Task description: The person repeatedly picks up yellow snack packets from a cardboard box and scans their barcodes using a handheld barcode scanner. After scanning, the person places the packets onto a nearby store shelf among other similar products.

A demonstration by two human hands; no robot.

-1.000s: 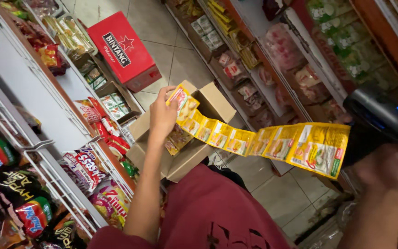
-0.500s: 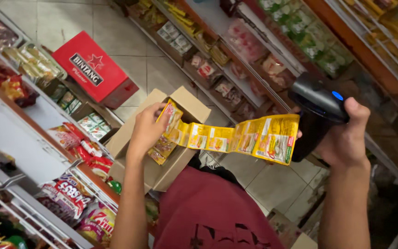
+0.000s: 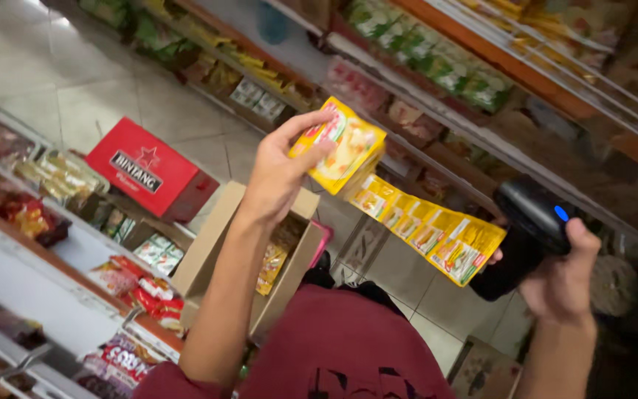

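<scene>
My left hand [image 3: 278, 174] is raised and pinches the top sachet of a yellow strip of joined sachets [image 3: 400, 210]. The strip hangs in a line down to the right, and its far end lies against my right hand. My right hand [image 3: 559, 277] grips a black handheld scanner [image 3: 529, 222] with a small blue light, held just right of the strip's lower end. Below the strip I see my dark red shirt [image 3: 341, 347].
An open cardboard box [image 3: 219, 244] with more yellow sachets stands on the tiled floor below my left arm. A red carton [image 3: 149, 174] lies to its left. Snack shelves [image 3: 75, 244] run along the left, and stocked shelves [image 3: 437, 81] line the right.
My left hand has lifted the strip's top end higher, so the strip now slopes down to the right. The view has swung left, and the scanner hand sits lower right.
</scene>
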